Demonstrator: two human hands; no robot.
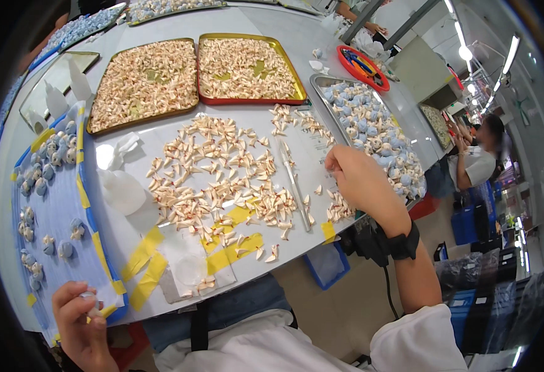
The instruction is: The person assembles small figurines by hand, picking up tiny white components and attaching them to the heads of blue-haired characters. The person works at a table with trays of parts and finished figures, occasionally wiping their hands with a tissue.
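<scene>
- Head view: the 2 hands are seen well apart; by the left hand [83, 325], a small pale ball [88, 296] is pinched between thumb and fingertips, above the near corner of a blue tray.
- Beyond the left hand, that blue tray [55, 208] is edged with strips of yellow tape; blue-and-white balls [70, 155] are scattered in it, most of them gathered toward its far end.
- Under and beside the right hand [360, 178], which is curled with the fingertips turned down, loose cream pieces [213, 152] are spread; whether any is gripped there cannot be told.
- Beyond both hands, 2 shallow trays, a brown-rimmed tray [143, 121] and a red-sided tray [253, 101], are filled with similar pieces, bare patches being left in each.
- Just beyond the right hand, a metal tray [331, 112] is heaped with blue-and-cream balls; farther off, blue and dark items are held in a round red basket [380, 85].
- The cream pieces are small, tapered and pointed, marked with reddish edges; the held ball is rounded and partly covered by the fingers.
- Between the hands, a slim silver tool [295, 189] is laid among the pieces.
</scene>
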